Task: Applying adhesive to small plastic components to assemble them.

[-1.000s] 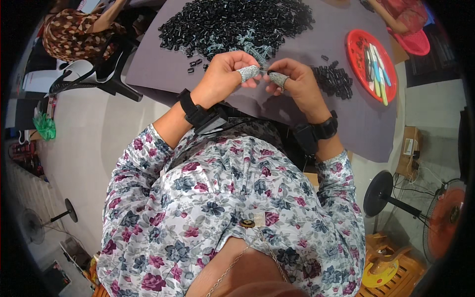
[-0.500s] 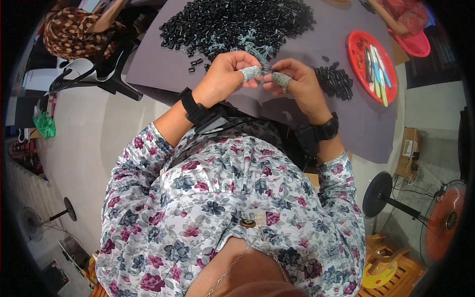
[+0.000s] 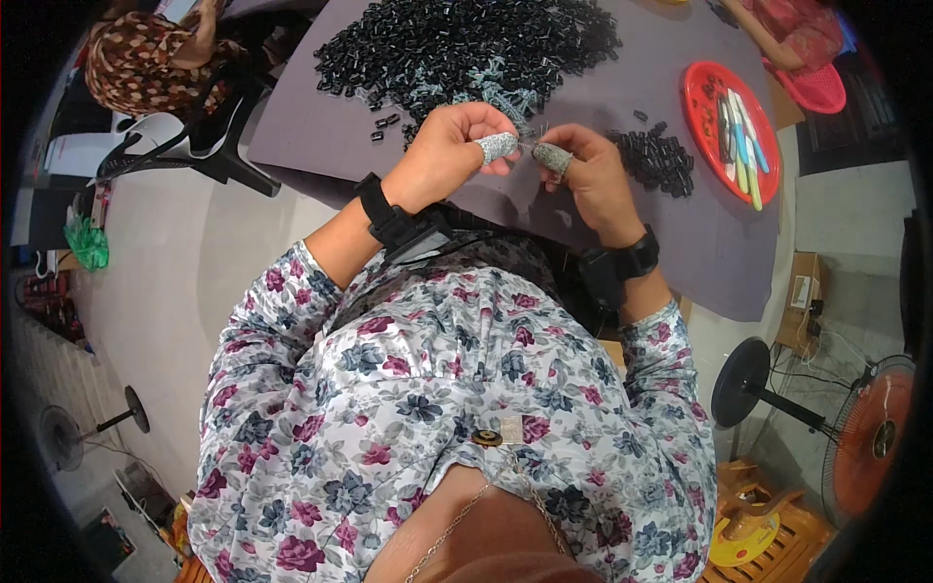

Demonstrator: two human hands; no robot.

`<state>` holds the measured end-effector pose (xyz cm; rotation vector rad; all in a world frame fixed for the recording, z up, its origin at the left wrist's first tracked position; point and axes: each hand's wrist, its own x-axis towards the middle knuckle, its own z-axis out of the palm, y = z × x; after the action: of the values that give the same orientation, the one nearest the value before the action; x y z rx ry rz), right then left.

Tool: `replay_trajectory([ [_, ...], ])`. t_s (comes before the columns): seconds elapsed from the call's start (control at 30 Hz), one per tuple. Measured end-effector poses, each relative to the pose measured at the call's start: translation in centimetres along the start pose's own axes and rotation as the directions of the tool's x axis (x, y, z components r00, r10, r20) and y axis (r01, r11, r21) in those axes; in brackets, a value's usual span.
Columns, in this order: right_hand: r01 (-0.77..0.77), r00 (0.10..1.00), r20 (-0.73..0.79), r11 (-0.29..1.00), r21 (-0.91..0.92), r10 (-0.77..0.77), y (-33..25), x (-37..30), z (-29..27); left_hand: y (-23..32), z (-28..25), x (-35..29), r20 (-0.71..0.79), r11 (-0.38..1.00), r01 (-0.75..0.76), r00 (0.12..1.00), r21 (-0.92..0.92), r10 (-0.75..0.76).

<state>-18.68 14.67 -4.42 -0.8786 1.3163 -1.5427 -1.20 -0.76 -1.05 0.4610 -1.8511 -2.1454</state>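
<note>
Since half a second ago, the right grip has curled its fingertips in and drawn slightly away from the left grip, which sits almost where it was, so the gap between them shows more clearly. Both grips are pinched, thumb against fingers, on what looks like a thin translucent piece spanning that gap; it is too small to tell its exact shape. Each thumb wears a grey patterned wrap, the left wrap and the right wrap facing one another. Just beyond the grips lie pale blue-green slips and, farther out, a broad heap of short black tubes on the grey-covered counter. Right of the right grip is a smaller cluster of black tubes, then a red tray of slim-handled tools. Likely trouble, as I judge it: the wraps dull touch, so the piece could slip from a pinch this light and be lost among the slips; pulling too hard from both sides might bend or snap it; and a sideways swing of the right grip could scatter the nearby cluster.
</note>
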Motion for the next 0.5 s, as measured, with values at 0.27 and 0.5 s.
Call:
replay_trajectory([
  [0.27,-0.048,0.997,-0.050,0.982,0.183,0.058,-0.4,-0.2,0.8,-0.1,0.1,-0.1,0.005,1.000,0.016,1.000,0.026,-0.016],
  [0.5,-0.023,0.999,-0.025,0.996,0.084,0.025,-1.2,-0.3,1.5,0.2,0.4,-0.3,0.000,0.995,0.046,0.999,0.091,-0.046],
])
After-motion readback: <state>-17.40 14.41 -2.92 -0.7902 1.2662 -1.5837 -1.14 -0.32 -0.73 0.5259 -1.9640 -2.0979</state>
